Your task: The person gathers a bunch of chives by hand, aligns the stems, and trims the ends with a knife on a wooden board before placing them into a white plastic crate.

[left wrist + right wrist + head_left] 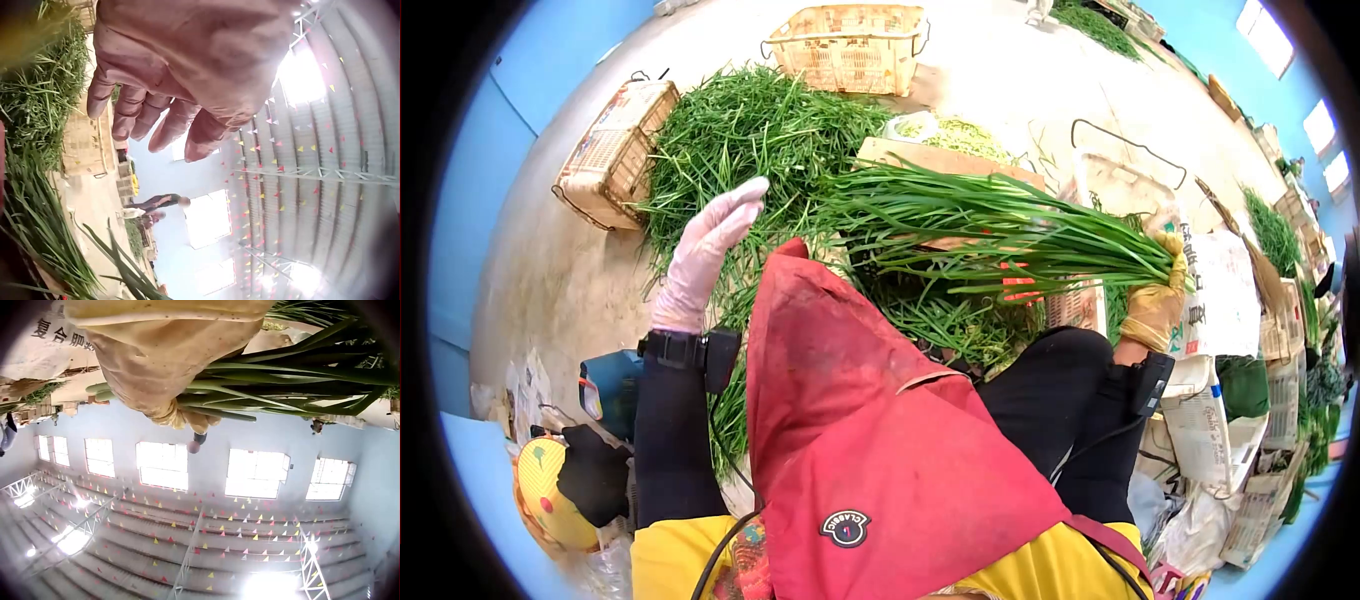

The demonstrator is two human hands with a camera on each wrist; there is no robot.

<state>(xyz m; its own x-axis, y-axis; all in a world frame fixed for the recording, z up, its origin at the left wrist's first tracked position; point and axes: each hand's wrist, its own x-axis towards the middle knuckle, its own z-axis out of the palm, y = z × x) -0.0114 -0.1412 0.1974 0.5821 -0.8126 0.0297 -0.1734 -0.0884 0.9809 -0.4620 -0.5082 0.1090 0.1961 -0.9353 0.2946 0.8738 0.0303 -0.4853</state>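
Observation:
My right hand (pixel 1155 300), in a yellow glove, grips a bunch of Chinese chives (pixel 1000 225) by its stem ends. The long green leaves point left across the front of my lap, over a cardboard-topped surface. In the right wrist view the gloved fingers (pixel 169 412) curl round the stems. My left hand (pixel 708 245), in a pale pinkish glove, is raised at the left with nothing in it. Its fingers (pixel 128 109) are nearly straight in the left wrist view. Below and beyond it lies a large heap of loose chives (pixel 750 140).
Plastic crates stand behind the heap (pixel 845 50) and left of it (pixel 615 150). A wire-handled crate (pixel 1120 175) and a white printed sack (pixel 1225 290) are at the right. Yellowish trimmings (pixel 970 138) lie beyond the cardboard (pixel 890 152). A red apron (pixel 880 430) covers my lap.

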